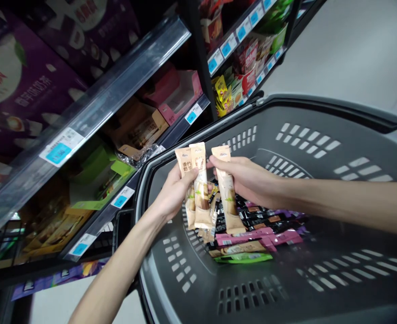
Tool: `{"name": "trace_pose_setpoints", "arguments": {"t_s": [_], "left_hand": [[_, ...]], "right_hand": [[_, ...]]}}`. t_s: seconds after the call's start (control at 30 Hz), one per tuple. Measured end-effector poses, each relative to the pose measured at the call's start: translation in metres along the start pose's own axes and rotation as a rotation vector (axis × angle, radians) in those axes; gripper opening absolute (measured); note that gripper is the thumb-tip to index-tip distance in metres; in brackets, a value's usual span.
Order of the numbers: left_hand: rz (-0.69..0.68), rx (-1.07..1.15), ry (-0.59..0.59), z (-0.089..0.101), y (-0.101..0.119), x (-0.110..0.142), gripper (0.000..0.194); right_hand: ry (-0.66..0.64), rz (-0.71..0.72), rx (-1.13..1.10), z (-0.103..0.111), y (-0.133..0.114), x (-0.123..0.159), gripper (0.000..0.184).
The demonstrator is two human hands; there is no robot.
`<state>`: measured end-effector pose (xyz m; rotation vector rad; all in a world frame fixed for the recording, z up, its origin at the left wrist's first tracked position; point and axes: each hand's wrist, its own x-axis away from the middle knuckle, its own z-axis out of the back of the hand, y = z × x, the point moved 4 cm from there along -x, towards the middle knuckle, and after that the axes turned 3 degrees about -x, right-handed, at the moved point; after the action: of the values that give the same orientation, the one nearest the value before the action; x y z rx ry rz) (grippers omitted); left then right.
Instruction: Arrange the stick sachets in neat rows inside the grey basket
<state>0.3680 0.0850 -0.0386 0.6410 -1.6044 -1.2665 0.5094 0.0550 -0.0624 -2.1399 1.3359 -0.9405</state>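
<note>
Two beige milk tea sachets [202, 193] are pinched side by side in my left hand [173, 191], thumb across their front. My right hand [249, 175] grips a single beige milk tea sachet [229, 198] by its upper part. Both hands are over the grey shopping basket [347, 135], near its shelf-side rim. Below them, on the basket floor, lie pink sachets [252, 236], a green sachet [244, 258] and several dark sachets [262, 220]. My hands and the held sachets hide part of this pile.
Store shelves with blue price tags [61, 150] run along the left. Open cartons stand there: a pink carton [181, 99], a brown carton [144, 128] and a green carton [93, 180]. Purple milk tea packages [33, 85] fill the upper left. Pale floor [360, 54] shows at the upper right.
</note>
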Motion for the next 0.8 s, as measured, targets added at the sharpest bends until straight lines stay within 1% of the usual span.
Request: {"name": "trace_pose_setpoints", "arguments": {"t_s": [0.1, 0.23, 0.3, 0.37, 0.53, 0.67, 0.73, 0.8], "left_hand": [[0.015, -0.006, 0.022, 0.000, 0.001, 0.000, 0.031], [-0.015, -0.058, 0.050, 0.003, 0.002, -0.001, 0.035], [-0.039, -0.086, 0.023, 0.003, 0.002, -0.001, 0.035], [-0.029, -0.098, -0.021, 0.002, 0.001, -0.001, 0.034], [0.006, -0.128, -0.081, -0.001, 0.002, 0.000, 0.033], [0.039, -0.224, -0.152, -0.004, 0.002, 0.003, 0.040], [0.041, -0.273, -0.161, -0.004, 0.002, 0.004, 0.041], [0.037, -0.303, -0.142, -0.002, 0.002, 0.004, 0.040]], "right_hand": [[0.073, 0.030, 0.011, 0.006, -0.002, -0.004, 0.023], [0.100, -0.027, -0.002, 0.009, -0.001, -0.006, 0.035], [0.072, -0.031, -0.012, 0.008, -0.001, -0.006, 0.034], [0.043, -0.015, -0.022, 0.005, -0.003, -0.005, 0.030], [0.051, 0.055, 0.003, 0.000, -0.007, -0.003, 0.019], [0.073, 0.112, 0.018, 0.001, -0.009, -0.003, 0.021], [0.098, 0.135, 0.009, 0.002, -0.010, -0.003, 0.022], [0.100, 0.171, 0.012, 0.003, -0.014, -0.004, 0.022]]}}
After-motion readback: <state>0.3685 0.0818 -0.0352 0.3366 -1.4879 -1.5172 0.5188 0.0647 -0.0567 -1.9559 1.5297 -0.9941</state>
